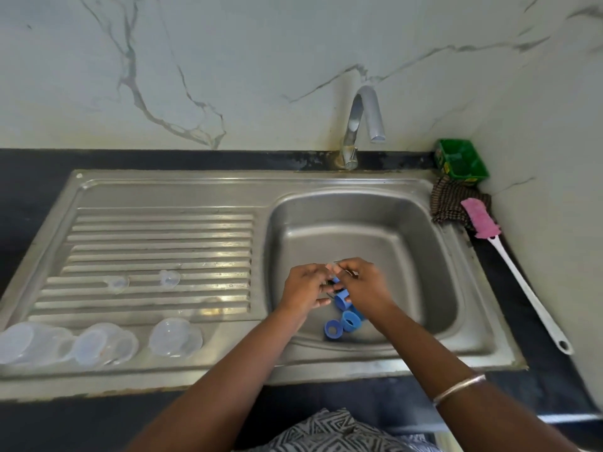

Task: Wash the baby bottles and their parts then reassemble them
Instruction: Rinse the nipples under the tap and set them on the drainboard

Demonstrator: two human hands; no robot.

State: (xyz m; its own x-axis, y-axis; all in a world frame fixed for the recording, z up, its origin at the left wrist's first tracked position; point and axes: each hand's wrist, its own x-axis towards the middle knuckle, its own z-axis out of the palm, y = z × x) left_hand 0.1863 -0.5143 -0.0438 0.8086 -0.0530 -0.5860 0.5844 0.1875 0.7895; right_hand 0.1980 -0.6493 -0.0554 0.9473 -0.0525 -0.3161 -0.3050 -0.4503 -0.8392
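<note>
Both hands were over the sink basin (408, 223) at frame centre: left hand (305, 288) and right hand (362, 283) together pinching a blue bottle collar ring (341, 300) plus something small and pale between the fingers (326, 301); couldn't tell what it was. Two more blue rings (333, 329) (350, 320) lay in the basin just below. Clear bottles (104, 345) lay on the drainboard at lower left, two teats (169, 278) (117, 283) above them. Faucet (362, 125) showed no water. Pink bottle brush (481, 221) lay unused at right. Judgement: nothing was reassembled; washed or not couldn't be told. Leftmost bottle was cut by the frame edge.
</note>
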